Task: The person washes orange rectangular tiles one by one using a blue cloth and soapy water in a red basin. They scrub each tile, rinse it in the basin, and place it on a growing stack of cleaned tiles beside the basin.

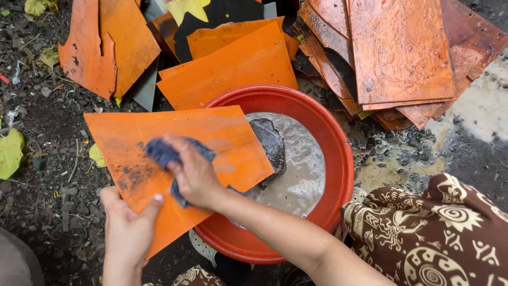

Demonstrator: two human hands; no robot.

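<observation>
**Orange sheet wiped over a red basin**

Orange flat rectangular sheet (174,159), smeared with dark grime near its lower left, lies tilted across the left rim of the basin, its right edge reaching over the water. The right hand (194,177) presses a crumpled blue-grey cloth (164,153) against the sheet's face, fingers closed over the cloth. The left hand (127,225) clamps the sheet's near edge, thumb on top and fingers underneath.

Just beside the hands stands the round red plastic basin (338,169). It holds murky, greyish-brown water with foam on the surface, and a dark wet lump (270,145) sits in that water, touching the sheet's right edge; what it is cannot be told.

Beyond the basin, more clean orange sheets (238,63) lean in a loose fan, with dark grey sheets between them. To the right lies a stack of rusty, crusted orange-brown sheets (402,53). The ground (47,175) is dark gravel with yellow leaves. A brown patterned garment (439,238) covers the person's knee at the lower right.
</observation>
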